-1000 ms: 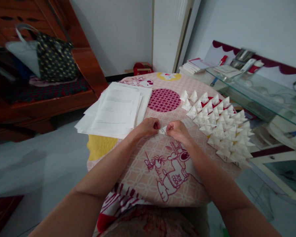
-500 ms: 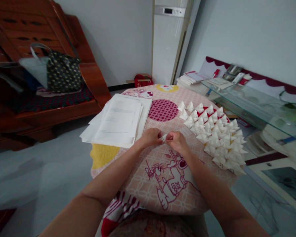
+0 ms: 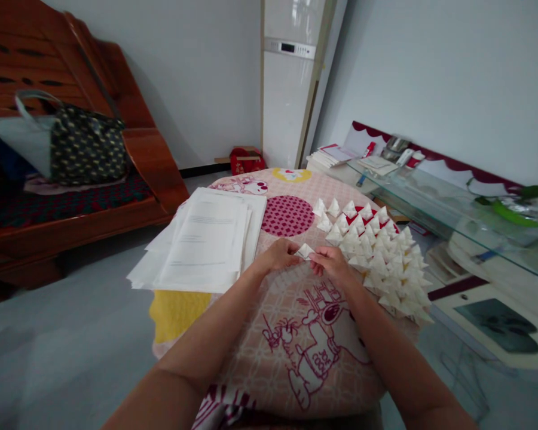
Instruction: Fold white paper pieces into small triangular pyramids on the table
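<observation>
Between my two hands, above the middle of the round table, is a small piece of folded white paper (image 3: pixel 305 251). My left hand (image 3: pixel 280 254) pinches its left corner, fingers closed. On the other side my right hand (image 3: pixel 329 261) grips the right corner between thumb and fingers. Left of my hands lies a stack of paper sheets (image 3: pixel 206 239), the top one carrying faint printed lines. To the right stand many folded paper pyramids (image 3: pixel 376 257) in close rows, pointed tips up.
A pink patterned tablecloth (image 3: pixel 296 334) covers the table. At the right, a glass shelf (image 3: pixel 439 206) holds papers and small items. A wooden bench (image 3: pixel 152 167) with bags (image 3: pixel 87 146) stands at the left. Behind is a tall white cabinet-like unit (image 3: pixel 287 101).
The folded paper now shows a wider, diamond-like face between my hands, which sit slightly farther apart. The whole view has shifted, so the furniture appears lower and farther left.
</observation>
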Demonstrator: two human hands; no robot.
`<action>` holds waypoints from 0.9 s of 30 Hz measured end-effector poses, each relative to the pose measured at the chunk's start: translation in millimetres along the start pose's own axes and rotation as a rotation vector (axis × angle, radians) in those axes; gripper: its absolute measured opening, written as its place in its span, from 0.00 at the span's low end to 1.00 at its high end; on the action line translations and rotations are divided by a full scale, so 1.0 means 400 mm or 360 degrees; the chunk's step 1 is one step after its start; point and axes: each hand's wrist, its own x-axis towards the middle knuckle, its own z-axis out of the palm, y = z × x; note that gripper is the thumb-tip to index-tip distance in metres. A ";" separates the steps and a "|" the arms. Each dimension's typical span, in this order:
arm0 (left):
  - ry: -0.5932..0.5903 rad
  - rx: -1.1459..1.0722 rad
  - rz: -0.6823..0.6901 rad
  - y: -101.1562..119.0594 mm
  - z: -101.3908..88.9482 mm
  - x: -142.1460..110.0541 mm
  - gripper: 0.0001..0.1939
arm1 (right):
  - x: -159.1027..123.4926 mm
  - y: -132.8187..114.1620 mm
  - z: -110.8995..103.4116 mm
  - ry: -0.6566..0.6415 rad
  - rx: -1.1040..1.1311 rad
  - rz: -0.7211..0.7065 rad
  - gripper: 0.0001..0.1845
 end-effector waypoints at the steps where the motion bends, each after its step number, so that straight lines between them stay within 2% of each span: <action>1: 0.0060 0.0013 -0.0021 -0.004 0.009 0.000 0.15 | 0.001 0.000 0.003 0.0010 0.0013 0.0020 0.20; 5: 0.0238 0.0027 -0.0056 -0.012 0.025 -0.008 0.14 | 0.014 -0.002 0.011 0.0043 0.0025 0.0048 0.19; 9: 0.0353 -0.0013 -0.0033 -0.014 0.012 -0.013 0.13 | 0.031 -0.004 0.024 0.0000 0.0057 0.0014 0.20; 13: 0.0361 0.0016 -0.0006 -0.015 0.001 -0.020 0.17 | 0.037 -0.001 0.031 -0.0047 0.0076 -0.0012 0.20; 18: 0.0387 0.0099 -0.0019 0.000 0.008 -0.029 0.24 | 0.042 -0.002 0.024 -0.0073 0.0079 -0.0035 0.19; 22: 0.0470 0.0126 0.0054 0.004 0.020 -0.024 0.23 | 0.046 -0.001 0.020 -0.0139 0.0096 -0.0011 0.21; 27: 0.0433 0.0014 0.0137 -0.007 0.025 -0.013 0.22 | 0.046 0.009 0.012 -0.0198 0.0175 0.0018 0.21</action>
